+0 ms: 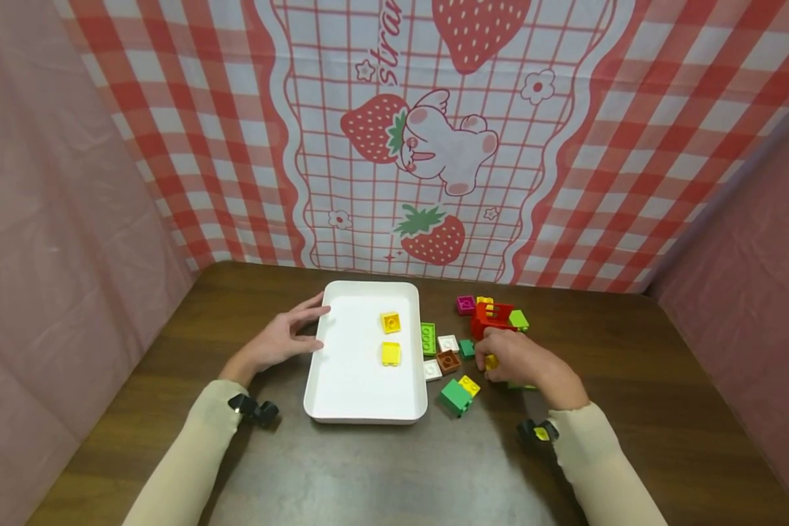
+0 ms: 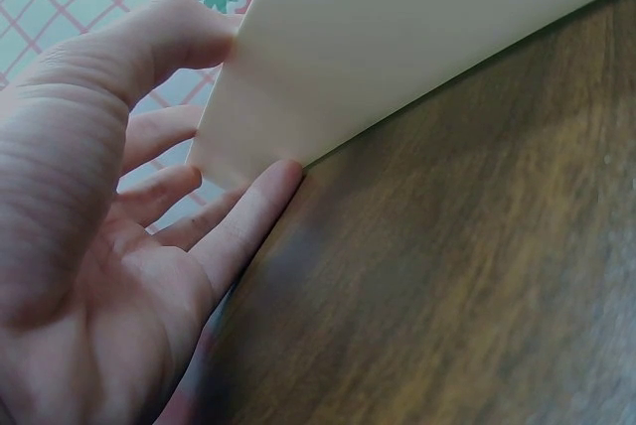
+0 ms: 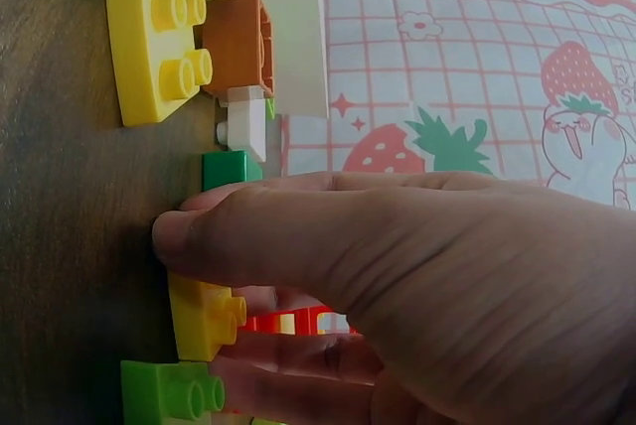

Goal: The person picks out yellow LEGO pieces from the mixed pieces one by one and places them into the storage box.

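Note:
A white tray holds two yellow bricks toward its right side. My left hand rests on the tray's left side, fingers spread and fairly straight, with the thumb touching its wall in the left wrist view. To the right of the tray, my right hand pinches a yellow brick between thumb and fingers, low over the table. The hand covers part of that brick. A light green brick lies close beside it, and a red openwork piece stands just behind the fingers.
Several loose bricks lie between tray and right hand: green, brown, white and lime. A magenta brick sits farther back. The checked strawberry cloth hangs behind the wooden table.

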The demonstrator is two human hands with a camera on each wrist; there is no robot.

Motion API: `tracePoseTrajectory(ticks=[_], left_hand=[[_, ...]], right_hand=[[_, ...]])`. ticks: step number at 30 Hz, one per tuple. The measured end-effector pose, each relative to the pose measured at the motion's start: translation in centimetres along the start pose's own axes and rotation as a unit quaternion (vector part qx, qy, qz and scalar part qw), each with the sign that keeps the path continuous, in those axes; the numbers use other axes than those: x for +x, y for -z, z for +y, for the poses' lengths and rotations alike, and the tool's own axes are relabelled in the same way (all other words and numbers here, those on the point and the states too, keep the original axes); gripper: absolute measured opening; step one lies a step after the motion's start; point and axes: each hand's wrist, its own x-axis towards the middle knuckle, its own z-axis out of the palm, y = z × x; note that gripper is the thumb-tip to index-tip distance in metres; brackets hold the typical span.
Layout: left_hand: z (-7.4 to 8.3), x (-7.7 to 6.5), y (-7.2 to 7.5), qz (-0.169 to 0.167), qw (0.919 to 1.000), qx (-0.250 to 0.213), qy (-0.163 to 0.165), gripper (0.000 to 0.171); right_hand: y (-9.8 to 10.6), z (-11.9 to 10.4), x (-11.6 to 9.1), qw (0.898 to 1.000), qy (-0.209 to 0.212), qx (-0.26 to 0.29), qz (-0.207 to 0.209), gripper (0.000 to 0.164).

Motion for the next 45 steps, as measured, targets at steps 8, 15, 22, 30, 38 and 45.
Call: tracePoseTrajectory(ticks=[8,15,22,30,38,45], left_hand=[[0.2,0.0,-0.1,0.001,0.9999,-0.012,0.004,0.068],[0.1,0.1,-0.1,0.003,0.9999,-0.006,0.008,0.069],[0.0,0.1,0.0,0.001,0.9999,-0.004,0.012,0.069],[0.1,0.2,0.0,0.002,0.9999,-0.006,0.010,0.069],[0.0,0.2,0.0,0.003,1.0000,0.000,0.007,0.069],[-0.1,0.2,-0.1,0.001,0.9999,-0.005,0.014,0.069]], right_hand=[[0.3,-0.1,-0.1,1.000,0.010,0.006,0.011,0.016],[0.7,0.0,-0.3,0.999,0.008,0.021,0.023,0.014],[1.0,0.0,-0.3,0.999,0.008,0.025,0.028,0.014],[1.1,0.0,-0.5,0.999,0.004,0.023,0.031,0.013],[1.0,0.1,-0.3,0.999,0.007,0.025,0.031,0.014],[0.7,0.0,-0.1,0.999,0.010,0.015,0.041,0.015]])
